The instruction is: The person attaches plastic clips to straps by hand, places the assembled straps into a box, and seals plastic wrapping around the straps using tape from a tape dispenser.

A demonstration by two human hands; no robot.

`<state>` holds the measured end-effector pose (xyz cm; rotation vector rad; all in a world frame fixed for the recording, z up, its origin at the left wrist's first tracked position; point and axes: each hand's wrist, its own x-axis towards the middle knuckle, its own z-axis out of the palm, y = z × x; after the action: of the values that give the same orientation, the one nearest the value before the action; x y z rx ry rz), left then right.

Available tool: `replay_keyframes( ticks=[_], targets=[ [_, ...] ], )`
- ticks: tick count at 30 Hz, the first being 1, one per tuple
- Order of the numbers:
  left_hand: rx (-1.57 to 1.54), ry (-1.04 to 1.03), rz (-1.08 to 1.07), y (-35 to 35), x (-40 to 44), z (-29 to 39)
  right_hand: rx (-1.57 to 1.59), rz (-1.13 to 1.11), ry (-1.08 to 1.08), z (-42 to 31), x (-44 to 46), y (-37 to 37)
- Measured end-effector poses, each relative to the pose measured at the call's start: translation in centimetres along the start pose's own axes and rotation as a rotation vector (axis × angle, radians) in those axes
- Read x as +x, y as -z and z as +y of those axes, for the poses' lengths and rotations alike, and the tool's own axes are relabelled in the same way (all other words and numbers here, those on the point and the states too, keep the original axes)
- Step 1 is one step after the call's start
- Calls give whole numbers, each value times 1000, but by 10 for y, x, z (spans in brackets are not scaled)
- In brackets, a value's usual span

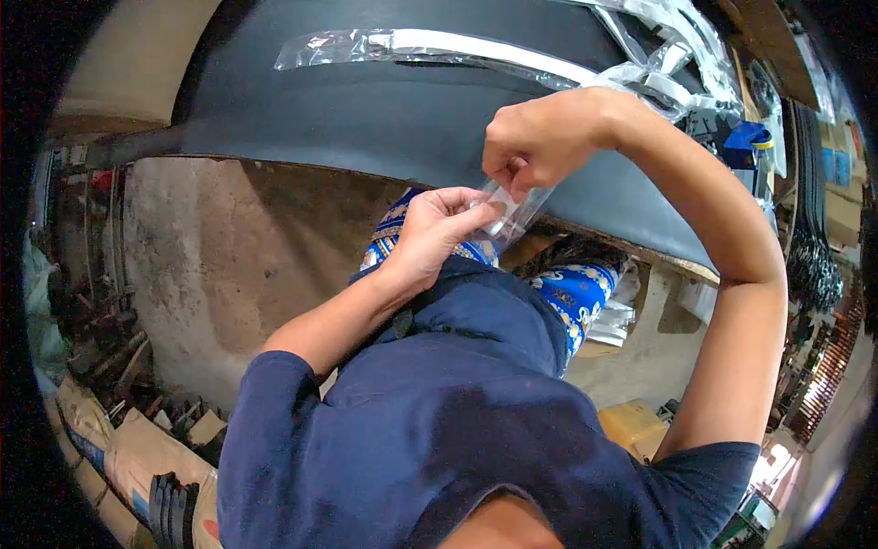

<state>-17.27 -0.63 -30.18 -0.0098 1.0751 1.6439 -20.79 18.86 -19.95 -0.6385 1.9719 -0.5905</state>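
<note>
A small clear plastic bag (529,209) with something white inside is held over my lap, at the table's near edge. My left hand (434,233) pinches the bag between thumb and fingers from the left side. Above it, my right hand (541,145) is bent downward with its fingers curled closed at the bag's upper end. The exact grip of the right fingertips is partly hidden by the hand. Beyond both hands, a long white strip in a clear plastic sleeve (494,48) lies across the black tabletop (384,114).
More plastic-wrapped white pieces (672,78) are heaped at the table's far right. Beside them sits a blue object with a yellow edge (748,137). Black strips (812,201) hang at the right. Cardboard and dark pieces (169,508) lie at lower left.
</note>
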Motion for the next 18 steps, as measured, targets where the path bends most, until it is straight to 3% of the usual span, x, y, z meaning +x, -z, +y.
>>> replay_keyframes(
  ticks=[18],
  targets=[
    [40,-37,16,-2,-1,-2,-198,13,-108,-12,6,0]
  ],
)
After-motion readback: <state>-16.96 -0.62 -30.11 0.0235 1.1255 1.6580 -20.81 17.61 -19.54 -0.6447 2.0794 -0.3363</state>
